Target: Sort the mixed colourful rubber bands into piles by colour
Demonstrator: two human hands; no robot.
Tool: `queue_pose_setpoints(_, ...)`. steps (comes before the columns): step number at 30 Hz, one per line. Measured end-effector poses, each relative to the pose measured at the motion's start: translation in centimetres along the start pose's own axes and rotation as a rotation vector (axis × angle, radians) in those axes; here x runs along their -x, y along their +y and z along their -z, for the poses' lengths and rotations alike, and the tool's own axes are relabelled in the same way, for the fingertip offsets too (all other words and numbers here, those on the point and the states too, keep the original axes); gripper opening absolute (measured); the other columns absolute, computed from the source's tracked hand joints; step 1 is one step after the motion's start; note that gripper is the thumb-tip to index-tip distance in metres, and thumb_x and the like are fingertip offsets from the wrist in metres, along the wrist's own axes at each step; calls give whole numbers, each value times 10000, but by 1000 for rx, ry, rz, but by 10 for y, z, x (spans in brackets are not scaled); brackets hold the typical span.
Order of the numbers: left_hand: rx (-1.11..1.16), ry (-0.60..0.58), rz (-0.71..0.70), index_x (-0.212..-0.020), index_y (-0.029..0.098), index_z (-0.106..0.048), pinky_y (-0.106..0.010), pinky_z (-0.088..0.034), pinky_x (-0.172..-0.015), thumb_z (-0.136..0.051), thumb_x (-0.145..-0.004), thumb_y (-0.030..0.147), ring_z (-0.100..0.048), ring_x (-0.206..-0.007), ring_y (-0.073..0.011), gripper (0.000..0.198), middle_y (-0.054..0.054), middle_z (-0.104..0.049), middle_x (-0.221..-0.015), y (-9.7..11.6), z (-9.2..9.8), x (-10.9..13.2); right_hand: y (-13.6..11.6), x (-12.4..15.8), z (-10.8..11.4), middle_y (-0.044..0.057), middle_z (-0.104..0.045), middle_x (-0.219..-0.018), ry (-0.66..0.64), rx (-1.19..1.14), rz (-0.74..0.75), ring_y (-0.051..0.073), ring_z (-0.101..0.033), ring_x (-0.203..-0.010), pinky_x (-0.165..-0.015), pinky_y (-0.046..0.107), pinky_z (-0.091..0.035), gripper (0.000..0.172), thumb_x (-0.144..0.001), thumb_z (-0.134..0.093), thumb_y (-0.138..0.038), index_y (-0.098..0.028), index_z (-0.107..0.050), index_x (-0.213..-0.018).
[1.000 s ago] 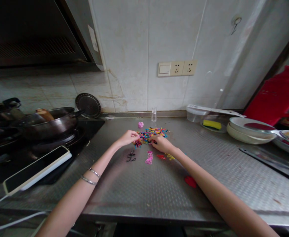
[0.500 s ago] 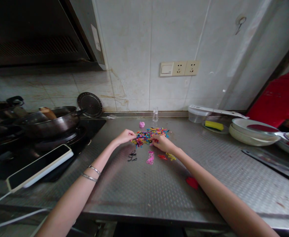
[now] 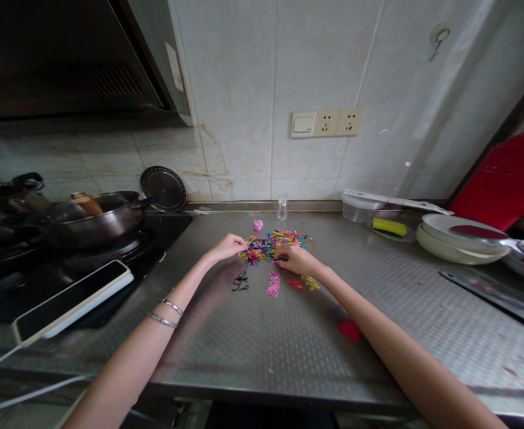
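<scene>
A heap of small multicoloured elastic hair bands [image 3: 262, 245] lies on the metal counter. At its left edge is my left hand [image 3: 229, 245], thumb and fingers pinched together; whatever they hold is too small to make out. My right hand [image 3: 298, 260] reaches over the heap's right front part, fingers closed, with a dark band just visible at the fingertips. Nearer to me lie sorted groups: black bands [image 3: 240, 282], pink bands [image 3: 273, 285], red bands [image 3: 294, 283] and yellow bands [image 3: 310, 282]. Behind the heap sits a pink bundle [image 3: 257, 225].
A small clear bottle [image 3: 282, 207] stands by the wall. On the left are a stove with a pan [image 3: 96, 223] and a phone [image 3: 71, 304]. On the right are stacked bowls [image 3: 458, 241], a yellow sponge [image 3: 389, 227] and a knife [image 3: 489, 298]. A red heart-shaped piece [image 3: 349, 330] lies by my right forearm.
My right hand has shifted very slightly, and a dark band now shows at its fingertips. The left hand stays nearly still; the sorted groups look the same.
</scene>
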State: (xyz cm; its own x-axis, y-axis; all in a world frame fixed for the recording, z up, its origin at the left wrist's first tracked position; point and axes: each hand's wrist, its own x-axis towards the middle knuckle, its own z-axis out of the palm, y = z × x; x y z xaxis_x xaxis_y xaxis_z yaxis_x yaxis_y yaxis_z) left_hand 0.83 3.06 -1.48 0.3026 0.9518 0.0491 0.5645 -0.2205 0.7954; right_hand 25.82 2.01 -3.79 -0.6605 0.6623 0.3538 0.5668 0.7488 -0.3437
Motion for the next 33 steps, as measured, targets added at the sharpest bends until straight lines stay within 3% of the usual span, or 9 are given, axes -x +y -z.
queue_pose_setpoints(16,-20,-3,4,-679,98,-636,-185,-310,-479,-558,-659,258,-431,-467,-69,179,19,-522,-484,1,-1,1,-11,0,-4,65,-632,-835,-15,106,-7,139,-548,-824,-758,237,-397,192,-814,-451,-167,-154,-641,-835)
queue_pose_setpoints(28,-14,-15,16,-692,102,-637,-182,-297,-458,-569,-658,268,-427,-457,-71,182,17,-523,-480,-3,-1,-2,-15,2,2,69,-625,-857,-49,190,-7,149,-545,-842,-751,233,-396,202,-780,-465,-137,-168,-649,-858)
queue_pose_setpoints(33,-20,-12,13,-705,100,-639,-182,-289,-456,-567,-667,277,-422,-456,-70,195,15,-524,-480,-1,-1,-1,-11,0,2,66,-636,-883,13,98,6,156,-550,-856,-773,254,-402,231,-750,-460,-105,-164,-642,-880)
